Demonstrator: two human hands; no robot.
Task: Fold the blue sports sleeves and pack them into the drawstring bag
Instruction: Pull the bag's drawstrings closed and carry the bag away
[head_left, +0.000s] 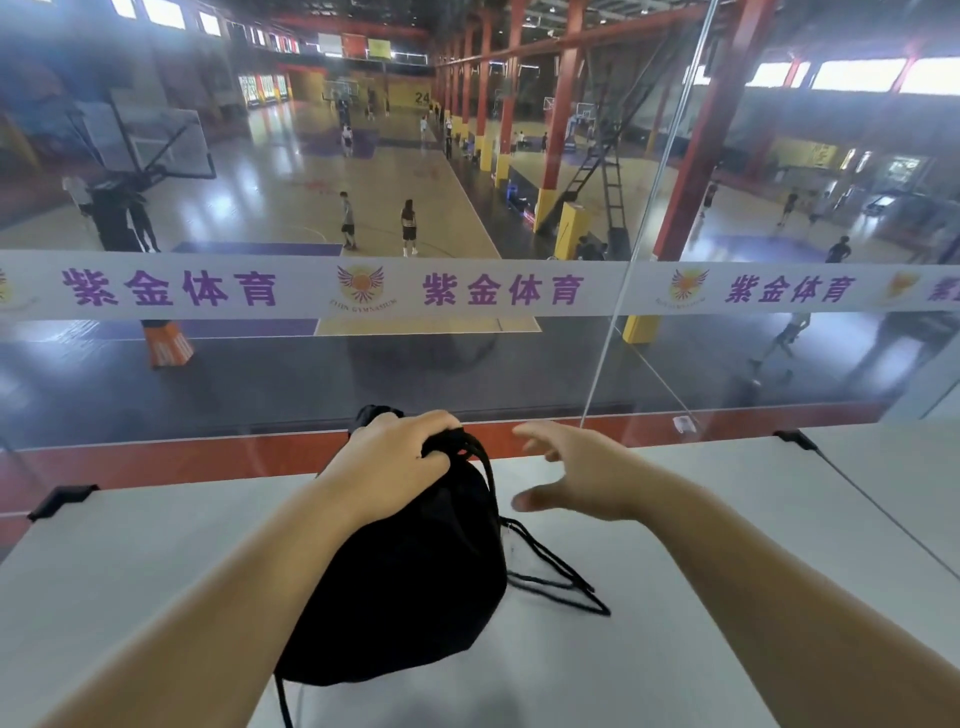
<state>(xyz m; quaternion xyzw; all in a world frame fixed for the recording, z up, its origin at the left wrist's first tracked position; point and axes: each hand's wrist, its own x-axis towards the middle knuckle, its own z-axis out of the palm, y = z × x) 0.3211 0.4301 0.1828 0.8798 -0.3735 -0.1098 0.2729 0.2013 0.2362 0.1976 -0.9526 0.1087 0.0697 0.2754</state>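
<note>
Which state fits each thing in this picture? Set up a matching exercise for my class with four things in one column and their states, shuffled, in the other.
Things:
1. left hand
2. right hand
3. black fabric drawstring bag
4. loose black drawstring cords

States:
A. trailing on the white tabletop to the bag's right
B. gripping the bunched mouth of the bag
C. open, fingers spread, holding nothing
D. standing bulged on the white tabletop, its mouth gathered

Pairs: 1-B, 2-C, 3-D, 4-A
</note>
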